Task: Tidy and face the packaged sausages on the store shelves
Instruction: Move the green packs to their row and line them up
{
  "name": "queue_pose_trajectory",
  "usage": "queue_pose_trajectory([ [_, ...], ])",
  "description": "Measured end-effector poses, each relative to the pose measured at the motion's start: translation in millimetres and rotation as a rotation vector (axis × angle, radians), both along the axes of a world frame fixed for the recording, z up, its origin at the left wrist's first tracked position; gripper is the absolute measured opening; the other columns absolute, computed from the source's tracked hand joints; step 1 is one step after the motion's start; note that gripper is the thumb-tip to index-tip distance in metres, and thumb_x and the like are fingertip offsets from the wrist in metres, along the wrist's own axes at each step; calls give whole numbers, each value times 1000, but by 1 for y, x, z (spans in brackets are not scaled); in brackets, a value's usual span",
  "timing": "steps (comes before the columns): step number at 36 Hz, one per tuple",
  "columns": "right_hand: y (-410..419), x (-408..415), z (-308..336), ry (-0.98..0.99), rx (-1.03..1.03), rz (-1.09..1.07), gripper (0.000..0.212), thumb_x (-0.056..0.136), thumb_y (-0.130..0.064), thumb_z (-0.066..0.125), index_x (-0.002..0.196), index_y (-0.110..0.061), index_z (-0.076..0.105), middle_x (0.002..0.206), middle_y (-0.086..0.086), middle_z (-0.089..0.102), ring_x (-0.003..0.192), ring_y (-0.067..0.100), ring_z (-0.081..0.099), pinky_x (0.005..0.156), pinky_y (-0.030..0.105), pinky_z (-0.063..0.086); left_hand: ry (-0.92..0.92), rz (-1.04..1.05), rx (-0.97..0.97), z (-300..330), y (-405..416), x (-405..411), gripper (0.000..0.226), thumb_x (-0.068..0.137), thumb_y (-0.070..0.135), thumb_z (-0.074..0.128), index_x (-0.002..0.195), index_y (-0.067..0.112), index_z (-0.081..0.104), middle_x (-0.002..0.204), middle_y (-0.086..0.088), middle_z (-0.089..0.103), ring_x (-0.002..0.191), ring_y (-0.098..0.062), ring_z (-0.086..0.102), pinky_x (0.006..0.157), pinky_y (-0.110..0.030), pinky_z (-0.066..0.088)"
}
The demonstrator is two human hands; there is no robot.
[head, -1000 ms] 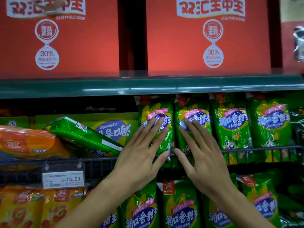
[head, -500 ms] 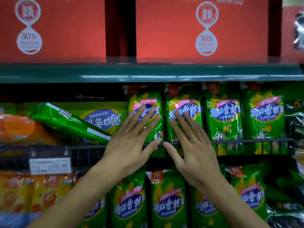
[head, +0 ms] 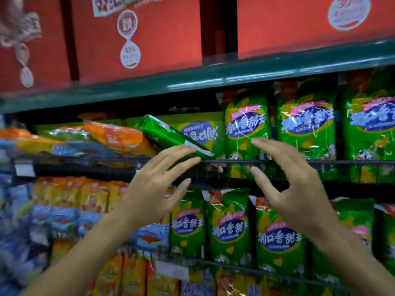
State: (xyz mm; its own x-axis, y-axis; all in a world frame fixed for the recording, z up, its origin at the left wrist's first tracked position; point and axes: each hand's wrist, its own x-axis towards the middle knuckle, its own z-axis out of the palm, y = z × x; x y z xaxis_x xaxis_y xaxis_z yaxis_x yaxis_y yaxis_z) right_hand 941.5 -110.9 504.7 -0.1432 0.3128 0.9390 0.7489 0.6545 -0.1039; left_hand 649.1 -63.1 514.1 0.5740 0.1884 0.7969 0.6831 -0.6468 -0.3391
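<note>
Green sausage packs stand upright in a row on the middle shelf, the nearest one (head: 245, 127) just past my fingertips. A toppled green pack (head: 171, 137) lies slanted to their left, over a flat upside-down pack (head: 198, 131). My left hand (head: 158, 184) hovers in front of the wire shelf rail (head: 320, 162), fingers spread, tips close to the slanted pack's lower end. My right hand (head: 292, 184) is raised beside it, fingers loosely bent, holding nothing. Whether either hand touches a pack is unclear.
Orange packs (head: 115, 137) lie tumbled at the left of the same shelf. More green packs (head: 228, 227) stand on the shelf below, with orange and blue packs (head: 70, 206) to their left. Red cartons (head: 136, 37) fill the top shelf.
Both hands have come off the two upright green packs and pulled back, apart from each other. The view has swung left and tilted, blurring the left side.
</note>
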Motion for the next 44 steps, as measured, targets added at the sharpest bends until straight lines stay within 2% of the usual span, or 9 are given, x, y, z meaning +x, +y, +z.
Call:
queue_pose_trajectory([
  [5,6,-40,2,-39,-81,67,53,100,-38,61,151,-30,48,147,-19,50,139,-7,42,116,13,32,14,71,-2,-7,4,-46,43,106,33,52,145,16,59,152,-1,53,145,-21,46,119,-40,41],
  [10,22,-88,14,25,-223,116,59,98,-33,67,153,-31,45,148,-19,52,140,-1,46,117,36,42,-16,74,-57,-17,20,-78,48,105,37,48,148,19,57,153,2,52,145,-19,44,120,-32,34],
  [14,32,-126,29,88,-292,103,65,96,-36,71,154,-33,42,151,-22,49,139,-6,42,118,28,38,5,-5,-125,-25,34,-93,49,105,40,45,150,22,54,155,3,50,147,-18,42,122,-33,33],
  [17,36,-146,40,89,-286,1,65,95,-33,73,153,-30,44,150,-16,52,137,-1,46,116,24,39,8,-62,-188,-29,43,-101,50,105,41,44,151,24,53,158,3,47,149,-19,41,121,-41,35],
  [22,42,-158,50,50,-357,-148,65,94,-29,76,152,-22,47,147,-4,58,135,14,54,115,36,43,-10,-139,-254,-35,57,-110,50,105,43,43,152,27,51,159,6,45,151,-17,37,122,-40,32],
  [26,46,-157,57,107,-392,-157,59,89,-28,80,142,-12,59,132,1,69,120,17,66,102,42,54,-12,-193,-299,-39,66,-114,52,106,45,43,156,30,45,164,12,36,155,-12,28,124,-40,30],
  [34,41,-156,48,242,-172,-59,45,93,-23,76,135,-16,65,120,-16,71,109,-3,66,95,23,54,-77,-293,-333,-39,61,-105,49,106,36,53,155,29,47,161,14,39,154,-10,28,124,-39,29],
  [39,30,-154,43,459,-25,106,44,97,-17,71,139,-10,60,128,-4,71,119,10,67,103,37,55,-126,-391,-410,-34,50,-86,54,104,39,52,157,29,44,161,19,37,153,-2,26,123,-16,17],
  [44,11,-152,35,718,125,243,29,99,-14,67,125,-4,61,111,-13,75,107,6,71,90,20,55,-297,-551,-590,-39,36,-60,57,102,47,55,156,45,36,156,37,34,149,6,30,117,-11,26],
])
